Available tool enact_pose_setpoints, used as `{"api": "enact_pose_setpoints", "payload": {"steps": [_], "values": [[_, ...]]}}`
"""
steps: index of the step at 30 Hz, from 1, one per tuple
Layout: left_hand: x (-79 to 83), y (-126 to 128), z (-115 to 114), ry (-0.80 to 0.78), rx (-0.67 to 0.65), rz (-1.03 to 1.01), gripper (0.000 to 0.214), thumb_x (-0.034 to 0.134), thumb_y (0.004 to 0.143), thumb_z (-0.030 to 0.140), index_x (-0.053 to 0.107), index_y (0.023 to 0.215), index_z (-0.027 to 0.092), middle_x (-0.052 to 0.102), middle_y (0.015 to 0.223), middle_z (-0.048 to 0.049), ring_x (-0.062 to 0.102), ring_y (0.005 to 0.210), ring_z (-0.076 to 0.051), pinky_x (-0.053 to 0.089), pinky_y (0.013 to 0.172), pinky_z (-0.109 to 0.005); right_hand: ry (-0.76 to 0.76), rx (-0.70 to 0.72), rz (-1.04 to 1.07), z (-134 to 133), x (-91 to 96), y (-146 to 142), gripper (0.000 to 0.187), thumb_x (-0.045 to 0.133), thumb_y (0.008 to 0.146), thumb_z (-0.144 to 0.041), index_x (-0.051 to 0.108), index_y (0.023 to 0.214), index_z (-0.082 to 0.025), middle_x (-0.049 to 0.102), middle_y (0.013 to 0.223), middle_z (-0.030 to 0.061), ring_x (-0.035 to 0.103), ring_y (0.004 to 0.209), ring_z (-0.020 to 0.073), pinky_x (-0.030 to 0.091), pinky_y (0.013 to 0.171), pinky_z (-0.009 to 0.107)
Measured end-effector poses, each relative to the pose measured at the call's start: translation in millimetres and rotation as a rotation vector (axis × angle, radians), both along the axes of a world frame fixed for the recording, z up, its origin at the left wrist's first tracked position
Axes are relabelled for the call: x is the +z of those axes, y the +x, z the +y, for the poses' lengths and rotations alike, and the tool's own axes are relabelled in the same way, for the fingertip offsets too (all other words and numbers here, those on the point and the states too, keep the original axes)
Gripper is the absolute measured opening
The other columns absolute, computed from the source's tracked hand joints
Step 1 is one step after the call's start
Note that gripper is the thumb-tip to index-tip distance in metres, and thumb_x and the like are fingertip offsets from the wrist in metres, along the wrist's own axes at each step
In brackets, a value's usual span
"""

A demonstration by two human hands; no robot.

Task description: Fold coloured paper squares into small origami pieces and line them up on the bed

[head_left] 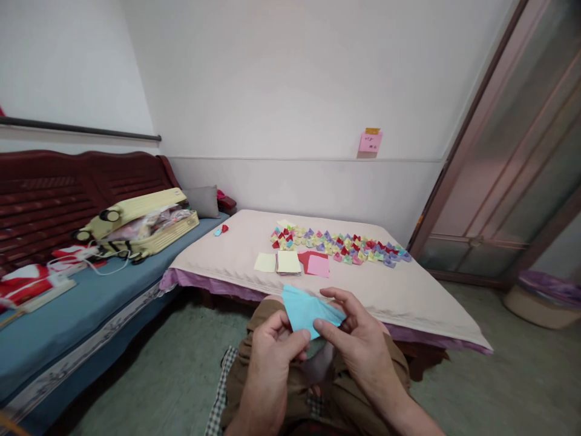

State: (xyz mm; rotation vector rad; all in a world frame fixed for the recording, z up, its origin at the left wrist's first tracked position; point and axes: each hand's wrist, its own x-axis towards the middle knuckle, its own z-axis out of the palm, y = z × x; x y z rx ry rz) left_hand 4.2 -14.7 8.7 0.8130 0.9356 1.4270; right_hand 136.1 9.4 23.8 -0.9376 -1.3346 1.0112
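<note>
A blue sheet of paper [305,310], partly folded with creases on its right side, is held over my lap. My left hand [275,351] pinches its lower left edge between thumb and fingers. On the right side, my right hand [356,333] grips the folded part, thumb on the near face and index finger raised above the edge. Beyond my hands, on the table, lie a stack of pale yellow square papers [288,262], a pink square paper [318,265] and a red paper [307,259]. Behind them spread many small folded paper pieces [345,245] in several colours.
The table [218,257] has a pale cloth. To the left, an open yellow suitcase [149,236] rests on a blue-covered wooden bench [97,290]. A pink note [371,142] hangs on the wall. A bin [540,306] stands at far right by a door [481,200].
</note>
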Motion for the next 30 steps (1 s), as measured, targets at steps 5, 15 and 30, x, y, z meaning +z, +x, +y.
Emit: {"api": "enact_pose_setpoints", "payload": {"steps": [5,15,30], "values": [[0.3,-1.3,-0.6,0.007,-0.02,0.041,0.021,0.069,0.075,0.032,0.069,0.073,0.011,0.056,0.057,0.0013,0.043,0.049,-0.007,0.035,0.048,-0.019,0.147,0.016,-0.177,1.1,2.4,5.8,0.026,0.069,0.072,-0.017,0.069,0.098,-0.022,0.068,0.086,-0.0008,0.059,0.069,0.0134,0.048,0.06,0.02],[-1.8,-1.3,2.4,0.015,0.039,0.099,0.025,0.071,0.073,0.036,0.069,0.067,0.012,0.057,0.054,0.0005,0.047,0.048,-0.009,0.036,0.048,-0.02,0.502,-0.068,-0.352,-3.7,1.8,6.7,0.027,0.064,0.078,-0.011,0.069,0.102,-0.023,0.074,0.088,0.0002,0.068,0.076,0.0139,0.052,0.066,0.018],[2.5,-6.0,1.1,0.027,-0.014,0.135,0.023,0.073,0.07,0.031,0.064,0.06,0.012,0.05,0.05,0.003,0.035,0.045,-0.006,0.026,0.044,-0.019,0.362,-0.107,-0.355,-8.6,1.3,8.3,0.027,0.068,0.075,-0.017,0.061,0.1,-0.024,0.063,0.079,-0.0004,0.058,0.063,0.0145,0.048,0.056,0.023]]}}
